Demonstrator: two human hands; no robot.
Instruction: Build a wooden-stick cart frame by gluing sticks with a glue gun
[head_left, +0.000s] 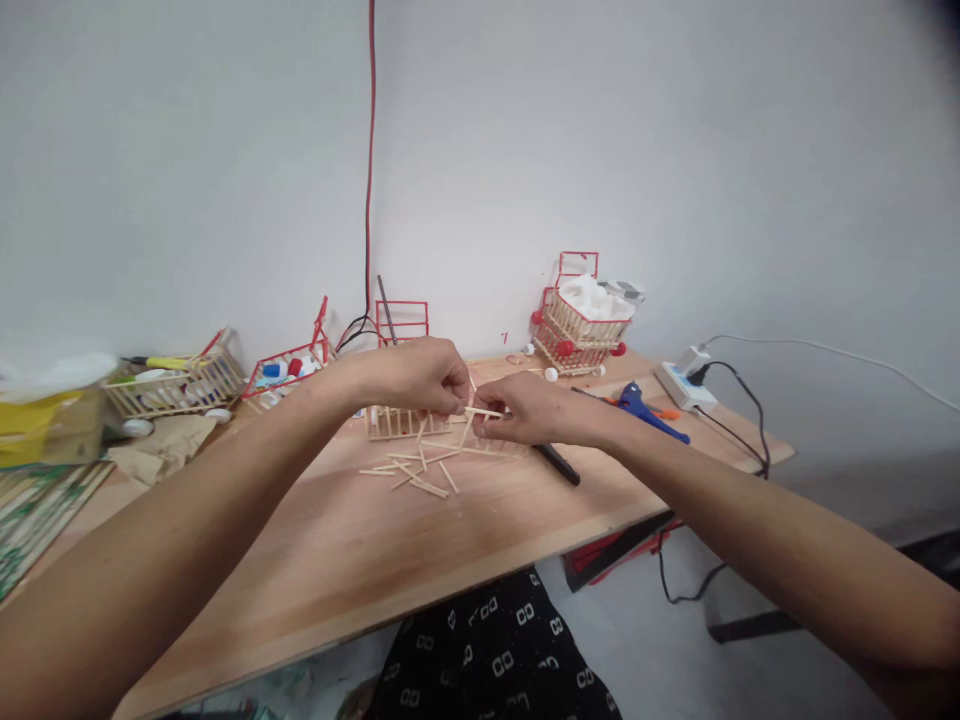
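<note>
Both of my hands meet over the middle of the wooden table [315, 560]. My left hand [416, 378] is closed in a pinch on thin wooden sticks [480, 411]. My right hand [525, 408] is also closed, pinching the same sticks from the other side. Below and behind the hands stands a small ladder-like stick frame [397, 424]. Several loose sticks [420, 472] lie scattered on the table just in front of the hands.
A stick cart with red trim [581, 320] holding white pieces stands at the back right. More stick baskets [176, 385] sit at the back left. A blue glue gun [645, 408], a black tool [559, 465], a power strip [684, 385] and cables lie to the right.
</note>
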